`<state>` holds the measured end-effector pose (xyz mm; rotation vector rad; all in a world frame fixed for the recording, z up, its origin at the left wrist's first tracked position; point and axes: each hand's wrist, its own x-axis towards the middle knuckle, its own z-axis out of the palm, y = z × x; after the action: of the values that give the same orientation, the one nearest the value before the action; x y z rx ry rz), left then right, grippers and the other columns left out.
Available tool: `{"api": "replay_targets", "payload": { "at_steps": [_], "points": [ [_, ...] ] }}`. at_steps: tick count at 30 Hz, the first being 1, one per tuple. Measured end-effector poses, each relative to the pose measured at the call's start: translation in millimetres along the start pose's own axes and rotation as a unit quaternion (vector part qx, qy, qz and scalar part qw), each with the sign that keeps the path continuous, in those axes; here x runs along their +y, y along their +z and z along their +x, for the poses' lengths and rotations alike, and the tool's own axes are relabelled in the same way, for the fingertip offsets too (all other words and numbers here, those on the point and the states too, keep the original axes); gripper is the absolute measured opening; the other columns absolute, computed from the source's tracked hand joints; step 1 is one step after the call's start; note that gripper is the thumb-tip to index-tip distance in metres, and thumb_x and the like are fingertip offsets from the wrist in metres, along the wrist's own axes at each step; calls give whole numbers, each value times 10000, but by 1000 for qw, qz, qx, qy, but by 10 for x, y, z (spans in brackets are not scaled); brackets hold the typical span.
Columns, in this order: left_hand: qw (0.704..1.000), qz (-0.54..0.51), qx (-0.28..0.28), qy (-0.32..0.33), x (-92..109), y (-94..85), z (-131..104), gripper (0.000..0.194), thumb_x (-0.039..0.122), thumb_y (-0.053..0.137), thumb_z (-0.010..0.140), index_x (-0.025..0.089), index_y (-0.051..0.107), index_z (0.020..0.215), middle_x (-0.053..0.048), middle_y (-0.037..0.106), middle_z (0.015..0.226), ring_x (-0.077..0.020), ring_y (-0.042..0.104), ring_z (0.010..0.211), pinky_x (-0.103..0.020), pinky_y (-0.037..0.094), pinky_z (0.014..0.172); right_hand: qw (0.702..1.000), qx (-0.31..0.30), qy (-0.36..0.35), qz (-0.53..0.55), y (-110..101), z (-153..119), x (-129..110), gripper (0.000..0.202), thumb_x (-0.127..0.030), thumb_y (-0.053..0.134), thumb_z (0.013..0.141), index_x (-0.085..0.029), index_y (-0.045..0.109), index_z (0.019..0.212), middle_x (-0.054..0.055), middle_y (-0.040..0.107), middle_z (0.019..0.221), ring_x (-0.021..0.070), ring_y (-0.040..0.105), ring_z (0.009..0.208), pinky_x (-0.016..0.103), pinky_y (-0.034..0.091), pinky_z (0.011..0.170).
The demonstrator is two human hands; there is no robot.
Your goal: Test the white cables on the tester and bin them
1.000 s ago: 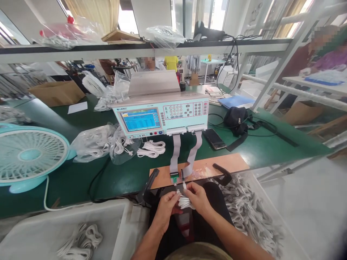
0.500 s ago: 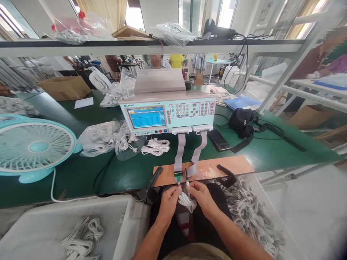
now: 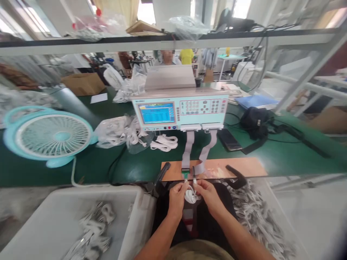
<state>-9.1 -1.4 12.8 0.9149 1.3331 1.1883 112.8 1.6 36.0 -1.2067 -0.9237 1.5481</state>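
A coiled white cable [image 3: 191, 196] hangs between my hands at the front edge of the bench. My left hand [image 3: 177, 196] pinches one end of it at a small green circuit board [image 3: 185, 174]. The cable's other white plug is pinched by my right hand [image 3: 207, 193], right below a dark connector. Two grey ribbon cables [image 3: 188, 150] run from these connectors up to a tester [image 3: 200, 108] with a lit blue screen. The board and connectors lie on a copper-coloured plate [image 3: 244, 168]. My fingers hide the exact seating of the plugs.
White bins with bundled cables [image 3: 94, 227] stand at the lower left and lower right. On the green bench are a turquoise fan [image 3: 62, 136], bagged cables [image 3: 114, 131], a loose white coil [image 3: 164, 143], a phone [image 3: 229, 139] and a black pouch [image 3: 254, 121]. Black clamps flank the plate.
The whole view has shifted, so the bench and hands sit farther right and slightly higher. Both hands keep their hold on the cable ends at the connectors.
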Motion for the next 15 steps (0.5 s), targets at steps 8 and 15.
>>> {"api": "replay_targets", "payload": {
  "at_steps": [8,15],
  "points": [
    [984,118,59,119,465,-766,-362,203,337,530,806,195,674,788,-50,674,886,-194,585,845,-266,449,744,998,24,37,-44,-114,80,167,314,-411,769,581,-174,661,757,2,597,650,135,494,559,230,407,506],
    [906,252,339,36,-175,-2662,-238,140,306,521,789,200,595,841,-86,613,856,-273,565,896,-423,406,848,993,60,18,-103,-195,127,225,333,-387,783,505,-221,707,784,82,673,917,243,611,769,281,518,557]
  ]
}}
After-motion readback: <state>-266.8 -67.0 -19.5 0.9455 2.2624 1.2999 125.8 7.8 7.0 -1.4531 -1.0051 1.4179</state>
